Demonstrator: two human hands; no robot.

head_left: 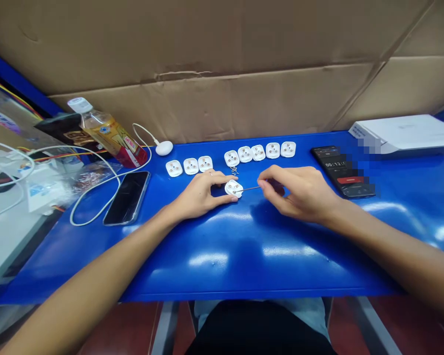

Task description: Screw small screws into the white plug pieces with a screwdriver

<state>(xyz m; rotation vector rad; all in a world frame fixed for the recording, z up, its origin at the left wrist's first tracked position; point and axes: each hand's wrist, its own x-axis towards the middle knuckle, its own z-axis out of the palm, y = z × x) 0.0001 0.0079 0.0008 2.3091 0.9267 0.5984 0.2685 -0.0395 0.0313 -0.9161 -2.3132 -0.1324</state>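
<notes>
My left hand [203, 193] pinches a small white plug housing [234, 187] flat against the blue table, thumb and fingers on its two sides. In my right hand [294, 192] is a thin screwdriver [248, 189], its handle hidden by the fingers. The shaft points left and its tip meets the white housing. Just behind the housing lies a little heap of small screws [234, 170]. Farther back stand several similar white housings with metal parts inside, one group on the left [191, 166] and another on the right [258, 153].
To the left lie a phone [128, 198], white cables [85, 197], a leaning drink bottle [111, 135] and a round white device [164, 148]. On the right are a phone showing a timer [338, 170] and a white box [403, 132]. Cardboard [207, 106] lines the back.
</notes>
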